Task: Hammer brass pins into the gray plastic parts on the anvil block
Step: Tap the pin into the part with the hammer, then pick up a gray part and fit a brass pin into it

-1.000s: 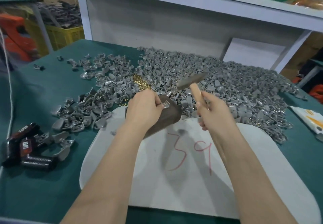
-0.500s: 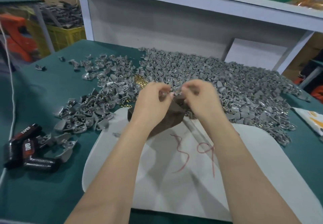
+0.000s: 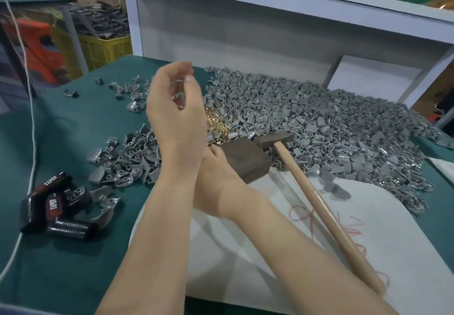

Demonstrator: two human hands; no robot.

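My left hand (image 3: 174, 115) is raised above the table, its fingers loosely curled round a blurred gray plastic part (image 3: 177, 96). My right hand (image 3: 216, 174) lies low beside the dark anvil block (image 3: 245, 160), crossed under my left wrist; its fingers reach toward the brass pins (image 3: 216, 128) and are mostly hidden. The hammer (image 3: 317, 199) lies on the white board (image 3: 368, 228), its head against the block and its wooden handle pointing toward me. No part shows on top of the block.
A big heap of gray parts (image 3: 319, 123) covers the back right of the green table. A smaller heap (image 3: 127, 157) lies at the left. Black tape rolls (image 3: 51, 211) sit at the near left, beside a white cord (image 3: 32, 123). A white shelf frame (image 3: 245, 19) stands behind.
The hammer has been put down on the board. Both hands met at the block; now my left hand has risen up and left, and my right hand has crossed under it toward the pins.
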